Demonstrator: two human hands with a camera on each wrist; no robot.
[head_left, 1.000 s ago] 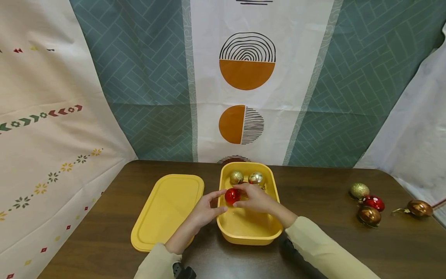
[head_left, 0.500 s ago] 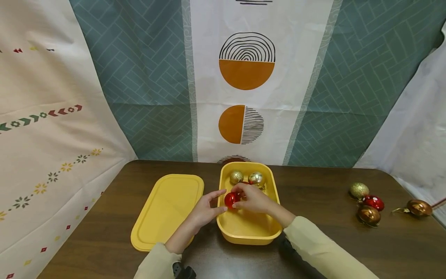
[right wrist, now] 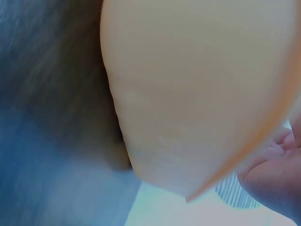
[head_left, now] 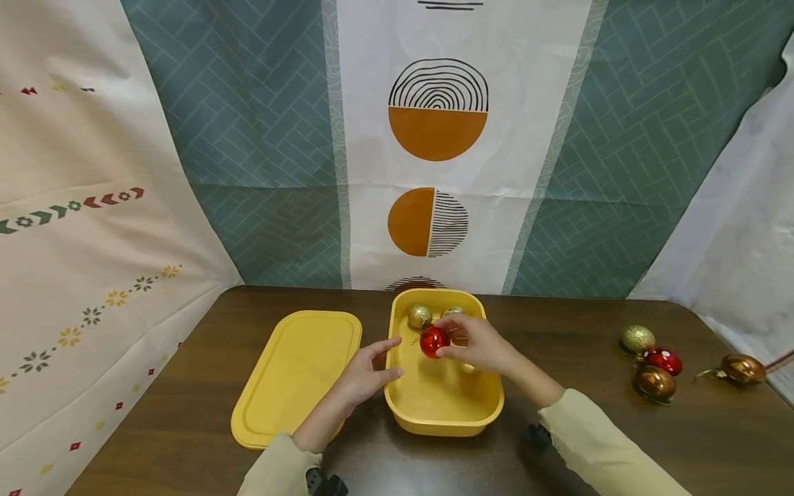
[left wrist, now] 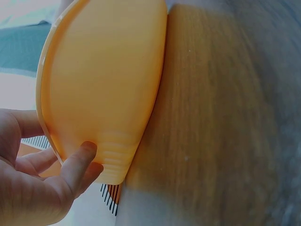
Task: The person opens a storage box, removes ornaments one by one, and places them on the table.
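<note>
A shiny red Christmas bauble (head_left: 433, 342) is pinched between the thumb and fingers of my right hand (head_left: 477, 344), over the yellow box (head_left: 434, 403). My left hand (head_left: 360, 375) holds the box's left wall; in the left wrist view, fingers lie on both sides of the rim. Inside the box, a glittery gold bauble (head_left: 420, 317) sits at the far left corner. A shiny gold bauble (head_left: 455, 311) beside it is partly hidden by my right hand. Below that hand, another gold piece (head_left: 468, 368) shows. The right wrist view mostly shows the box's outer wall (right wrist: 197, 94).
A yellow lid (head_left: 298, 379) lies flat on the brown table (head_left: 186, 393), left of the box. At the right are a glittery gold bauble (head_left: 637, 339), a red one with white spots (head_left: 664, 360) and two brown ones, one (head_left: 656, 384) near them, another (head_left: 743, 369) farther right.
My right hand has moved right and slightly up with the red bauble, away from the left wall. It now covers part of the shiny gold bauble. The left hand has stayed put.
</note>
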